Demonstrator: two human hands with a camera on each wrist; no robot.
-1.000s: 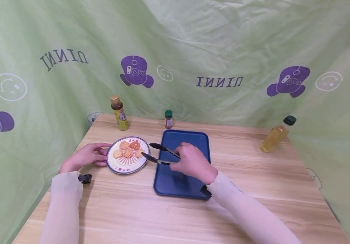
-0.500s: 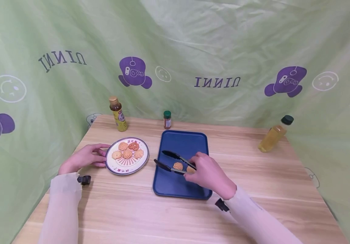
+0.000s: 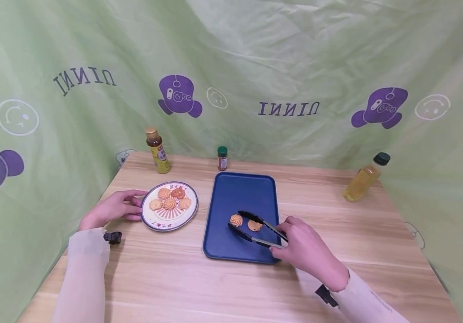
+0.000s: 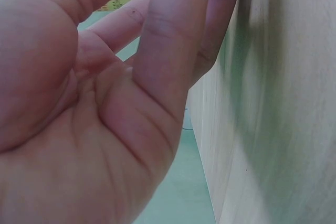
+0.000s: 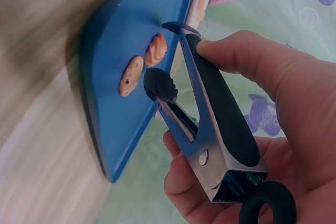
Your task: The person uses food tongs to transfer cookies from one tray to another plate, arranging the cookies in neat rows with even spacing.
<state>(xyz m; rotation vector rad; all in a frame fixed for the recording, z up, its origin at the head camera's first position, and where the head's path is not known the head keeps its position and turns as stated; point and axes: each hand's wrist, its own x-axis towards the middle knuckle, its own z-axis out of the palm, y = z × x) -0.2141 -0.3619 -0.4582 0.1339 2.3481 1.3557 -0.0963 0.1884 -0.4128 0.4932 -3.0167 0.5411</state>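
Note:
My left hand holds the rim of a round white plate with a dark edge, at the left. Several cookies lie on the plate. Curved fingers fill the left wrist view, where the plate is hidden. My right hand grips black-and-silver tongs between thumb and fingers. Spread apart, the tongs' black tips reach over a blue tray. Two cookies lie on that tray: a swirled cookie and a flat cookie with dark specks. Both appear between or beside the tips, unpinched, in the right wrist view.
Along the back of the wooden table stand a yellow-labelled bottle and a small green-capped jar. A bottle of yellow liquid stands far right. Green printed cloth hangs behind the table.
My right hand has drawn the tongs from beside the plate, right and nearer over the tray, uncovering the two cookies there. My left hand has stayed at the plate.

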